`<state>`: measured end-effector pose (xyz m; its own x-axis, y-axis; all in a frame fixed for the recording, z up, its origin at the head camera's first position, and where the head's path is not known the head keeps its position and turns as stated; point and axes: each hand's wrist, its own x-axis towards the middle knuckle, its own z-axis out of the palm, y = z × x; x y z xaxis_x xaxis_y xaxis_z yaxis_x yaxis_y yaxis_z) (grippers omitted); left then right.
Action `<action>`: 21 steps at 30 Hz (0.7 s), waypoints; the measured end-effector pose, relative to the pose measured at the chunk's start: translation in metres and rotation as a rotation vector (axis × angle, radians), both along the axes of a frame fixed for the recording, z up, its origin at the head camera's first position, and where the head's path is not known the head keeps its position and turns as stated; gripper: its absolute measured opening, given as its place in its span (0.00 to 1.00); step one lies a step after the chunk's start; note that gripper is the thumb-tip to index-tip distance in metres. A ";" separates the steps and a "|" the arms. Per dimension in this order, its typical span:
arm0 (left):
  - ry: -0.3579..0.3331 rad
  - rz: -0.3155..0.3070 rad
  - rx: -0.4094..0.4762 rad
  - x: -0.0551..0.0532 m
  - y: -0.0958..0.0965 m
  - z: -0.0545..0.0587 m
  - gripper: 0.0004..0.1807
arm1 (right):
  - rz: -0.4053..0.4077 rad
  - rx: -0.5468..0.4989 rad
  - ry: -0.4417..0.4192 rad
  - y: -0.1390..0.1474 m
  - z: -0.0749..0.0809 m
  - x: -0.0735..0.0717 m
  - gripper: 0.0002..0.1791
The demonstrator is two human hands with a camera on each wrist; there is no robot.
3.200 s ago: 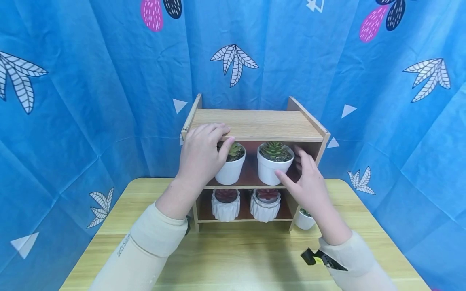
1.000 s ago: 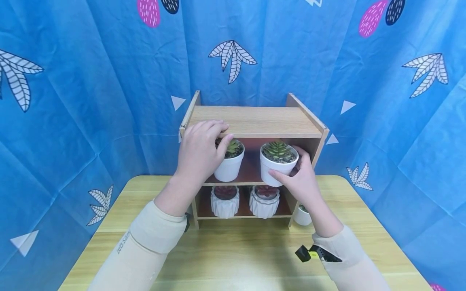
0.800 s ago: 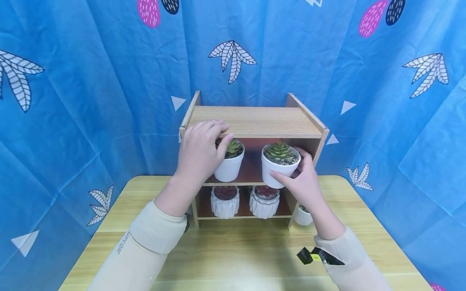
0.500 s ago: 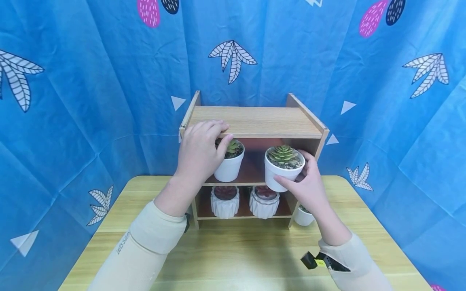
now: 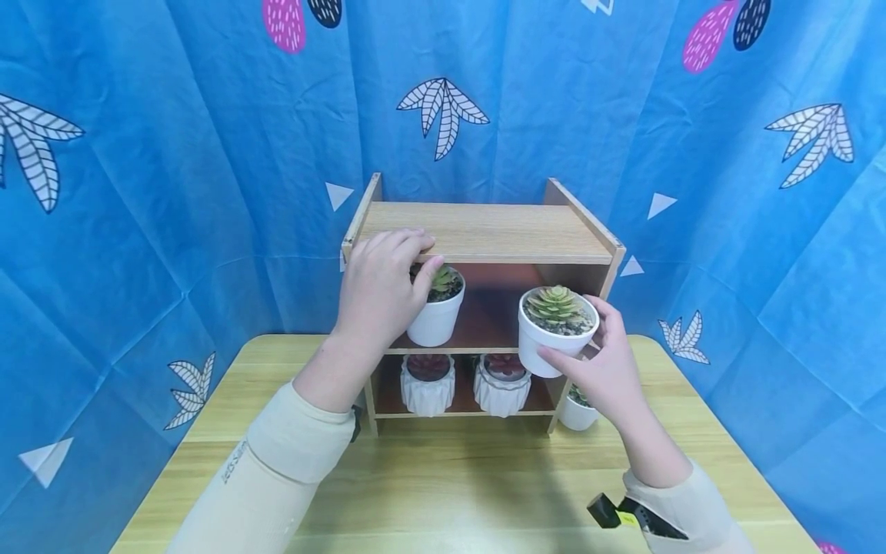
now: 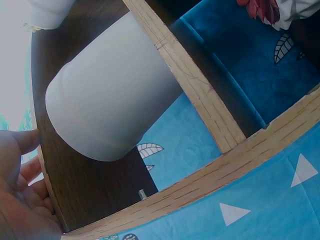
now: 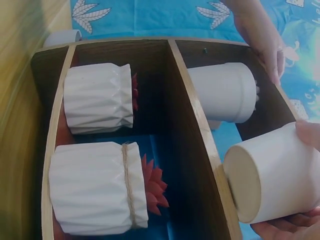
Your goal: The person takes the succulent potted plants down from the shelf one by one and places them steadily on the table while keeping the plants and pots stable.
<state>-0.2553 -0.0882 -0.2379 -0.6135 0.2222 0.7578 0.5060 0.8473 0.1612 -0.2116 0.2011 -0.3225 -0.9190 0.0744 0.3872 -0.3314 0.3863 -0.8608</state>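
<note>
In the head view my right hand [image 5: 609,369] grips a green potted succulent [image 5: 543,350] in a smooth white pot, thumb on the front and fingers around the right side. The pot is just in front of the wooden shelf [image 5: 484,235], upright with a slight tilt; its pale underside shows in the right wrist view. My left hand [image 5: 381,288] holds the top board at its front left, fingers over the top and thumb at the front edge. Behind that thumb, a second white pot with a succulent [image 5: 434,322] stands on the middle board, its plant partly hidden.
Two ribbed white pots, left [image 5: 428,394] and right [image 5: 501,396], with red succulents stand on the bottom board. Another small white pot [image 5: 577,415] is on the table [image 5: 429,492], right of the shelf. A blue patterned curtain [image 5: 443,46] hangs behind.
My right hand has taken hold of the right-hand potted succulent and drawn it forward and to the right, out from the middle board. My left hand has stayed on the top board.
</note>
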 end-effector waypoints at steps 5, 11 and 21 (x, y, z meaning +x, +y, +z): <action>0.000 -0.001 0.002 0.000 0.000 0.000 0.20 | -0.012 0.028 0.007 0.008 -0.001 0.007 0.53; 0.001 0.002 0.001 -0.001 0.001 0.000 0.20 | -0.026 0.041 0.010 0.018 -0.002 0.016 0.54; 0.010 0.002 0.001 0.000 0.001 -0.001 0.19 | -0.074 0.081 0.042 0.034 -0.004 0.028 0.52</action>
<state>-0.2552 -0.0872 -0.2386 -0.6063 0.2201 0.7641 0.5062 0.8479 0.1575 -0.1831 0.2352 -0.3269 -0.8950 0.1082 0.4328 -0.3348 0.4784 -0.8118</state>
